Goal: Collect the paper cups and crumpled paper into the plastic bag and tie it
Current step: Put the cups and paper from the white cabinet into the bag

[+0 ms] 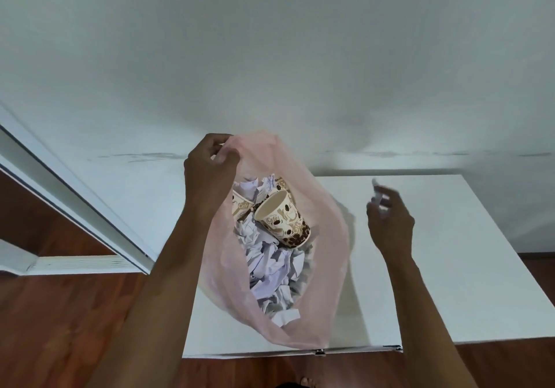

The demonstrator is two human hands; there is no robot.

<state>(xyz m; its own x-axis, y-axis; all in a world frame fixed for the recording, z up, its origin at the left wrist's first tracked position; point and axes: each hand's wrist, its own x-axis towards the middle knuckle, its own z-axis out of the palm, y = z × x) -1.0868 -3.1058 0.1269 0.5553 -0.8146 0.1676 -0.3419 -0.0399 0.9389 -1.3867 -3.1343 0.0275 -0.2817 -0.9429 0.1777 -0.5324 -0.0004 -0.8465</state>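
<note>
- Our left hand [210, 162] pinches the far rim of the bag [327, 246] between thumb and fingertips and holds that edge lifted, so the mouth stays wide.
- Our right hand [390, 222] hovers over the table [450, 267], to the right of the bag and apart from it; its fingers are curled, with something small and white blurred at the tips, and we cannot tell whether they grip it.
- The bag is thin pink plastic, see-through, and lies on the left part of the white table, with its near end close to the front edge.
- Inside it we see 3 paper cups: 1 cup [283, 222] lies tilted on top with its open mouth toward us, a coffee-bean print on its side; a 2nd cup [240, 206] sits just left of it, partly behind our left wrist; a 3rd shows only as a bit of rim behind.
- Crumpled paper [273, 270] fills the bag under and around the cups, more of it behind them.
- The table stands against a white wall [270, 57], over a brown wooden floor [75, 327].
- A white door frame [75, 201] slants down on the left.
</note>
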